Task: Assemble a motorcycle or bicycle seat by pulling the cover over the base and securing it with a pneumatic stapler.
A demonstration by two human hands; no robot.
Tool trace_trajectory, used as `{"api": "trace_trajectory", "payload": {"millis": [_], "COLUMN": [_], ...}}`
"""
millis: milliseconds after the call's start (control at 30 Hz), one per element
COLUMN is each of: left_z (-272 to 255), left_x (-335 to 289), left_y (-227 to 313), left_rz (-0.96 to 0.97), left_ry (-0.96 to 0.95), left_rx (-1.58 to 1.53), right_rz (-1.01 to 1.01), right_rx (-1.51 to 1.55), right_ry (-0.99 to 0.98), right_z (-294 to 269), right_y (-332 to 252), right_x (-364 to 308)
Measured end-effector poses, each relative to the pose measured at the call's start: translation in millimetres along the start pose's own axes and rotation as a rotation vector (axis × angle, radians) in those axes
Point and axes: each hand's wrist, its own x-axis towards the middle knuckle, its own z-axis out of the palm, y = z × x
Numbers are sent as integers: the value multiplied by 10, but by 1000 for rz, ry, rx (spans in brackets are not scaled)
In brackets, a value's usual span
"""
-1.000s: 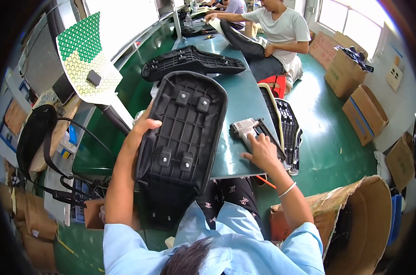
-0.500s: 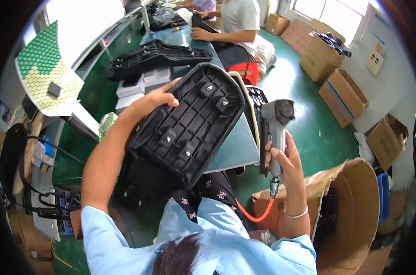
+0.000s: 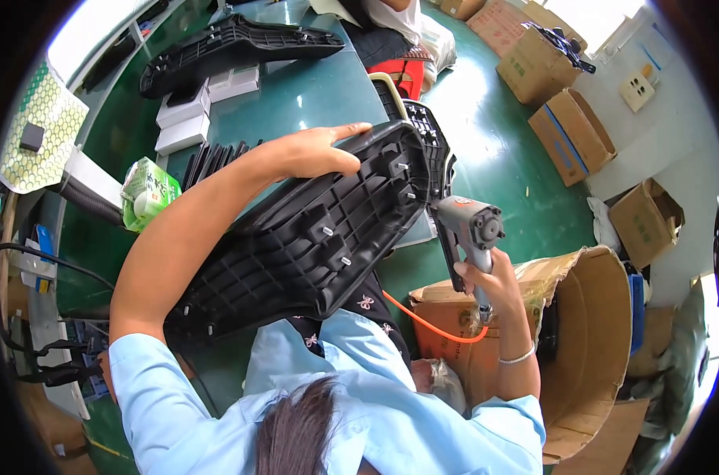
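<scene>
A long black seat (image 3: 288,257) is tilted across my lap and the table edge, its ribbed plastic underside with metal studs facing up. My left hand (image 3: 321,150) clasps its far edge, thumb on the underside rim and fingers over the outer side. In my right hand (image 3: 495,283) is a grey air staple gun (image 3: 472,224), gripped by its handle. Its nose is close to the right end of the seat; whether they touch I cannot tell. An orange air hose (image 3: 434,331) runs from the bottom of the handle.
Another black seat base (image 3: 240,46) lies on the green table (image 3: 304,87), near white boxes (image 3: 184,131) and a green tissue pack (image 3: 149,192). More seats (image 3: 432,138) stand beyond the table edge. A large open carton (image 3: 589,348) is at my right. Another person sits at the far end.
The seat has tipped and swung lower to the left, and my left hand has shifted along its edge. My right hand has brought the staple gun down and closer to the seat.
</scene>
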Motion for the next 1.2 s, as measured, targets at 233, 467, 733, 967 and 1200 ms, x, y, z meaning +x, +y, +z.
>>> {"api": "trace_trajectory", "payload": {"millis": [233,467,733,967,1200], "left_z": [56,31,76,101,98], "left_x": [-47,-64,-6,-23,-91], "left_y": [16,37,-107,-122,-49], "left_rz": [20,-23,9,22,1], "left_ry": [75,44,64,79,108], "left_rx": [97,112,132,37,110], "right_rz": [60,136,225,237,186], "right_rx": [-236,-68,-22,-59,-119], "right_ry": [-169,-282,-349,-356,-453], "right_z": [-24,-16,174,384,531], "right_y": [-188,-416,-434,-475,-471], "right_x": [344,243,63,-172,-341]}}
